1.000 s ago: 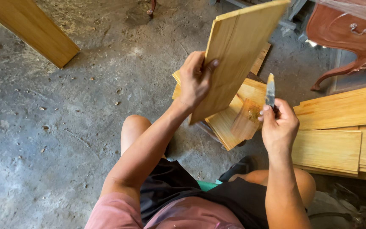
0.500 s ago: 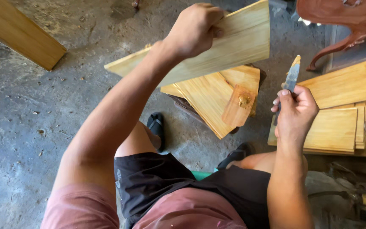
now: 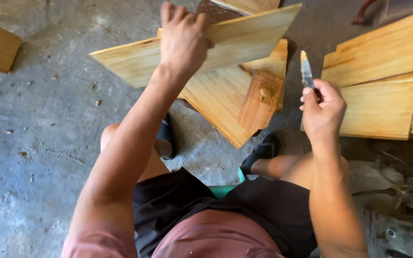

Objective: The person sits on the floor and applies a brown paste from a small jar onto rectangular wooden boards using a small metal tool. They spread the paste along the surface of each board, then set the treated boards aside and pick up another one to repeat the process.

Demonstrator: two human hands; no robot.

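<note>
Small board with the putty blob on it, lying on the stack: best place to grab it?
Grip the small board by its long side edges near the lower end, coming from above on the person's side. The putty blob sits on its upper half, and the lower end overhangs the plank beneath.

Rough, sunlit grey concrete floor [image 3: 39, 143]

- Your one camera sits on your head, looking steeply down past your chest and knees.
- It faces the concrete floor [image 3: 39, 157] ahead of your feet.
- Close range: forearms fill mid-frame, wooden boards [image 3: 378, 105] reach the right edge.
- No second view, so nothing overlaps.
</note>
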